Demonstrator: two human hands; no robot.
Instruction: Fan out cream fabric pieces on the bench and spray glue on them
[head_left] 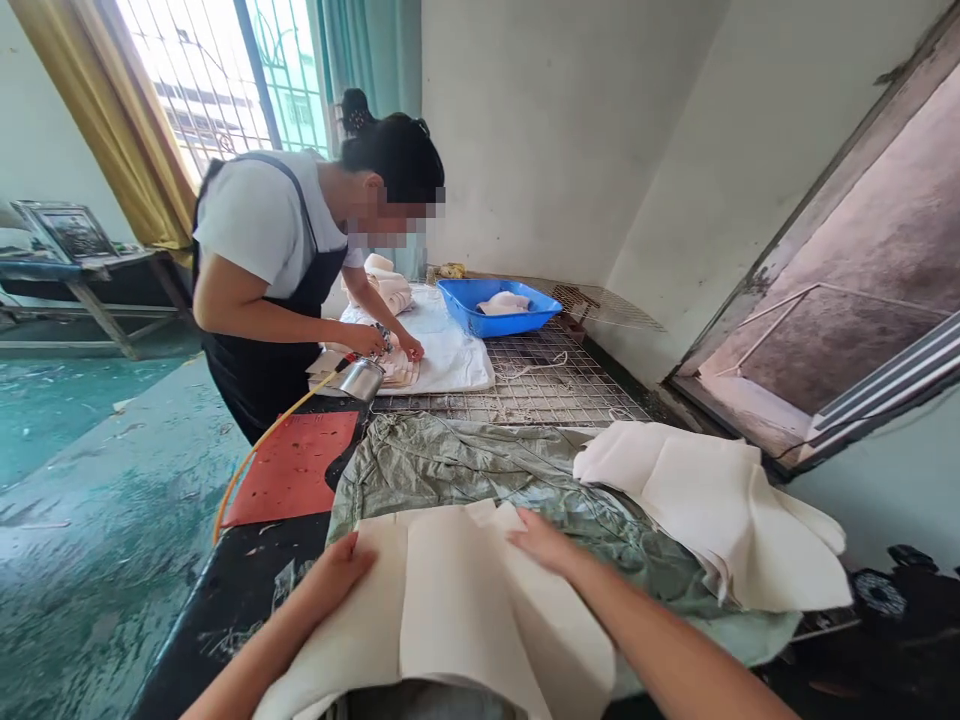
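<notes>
A stack of cream-coloured, creased sheets [457, 590] is spread between my hands at the bottom centre; I cannot tell whether they are paper or stiff cloth. Its left edge is gripped by my left hand [341, 580], thumb on top and the other fingers hidden beneath. On the far right corner, my right hand [544, 545] pinches the sheets, its thumb along the upper edge. The near edge bows upward. Under and beyond the stack lies a wrinkled grey-green cloth [450, 455]. To the right, a second pile of similar sheets [705, 490] rests on that cloth.
Across the table a co-worker [262, 230] bends over pale pieces, holding a spray gun [364, 375] with an orange hose [262, 440]. A blue tray [499, 315] with a pale item stands on wire mesh [555, 385]. A red sheet [300, 465] lies at the left edge.
</notes>
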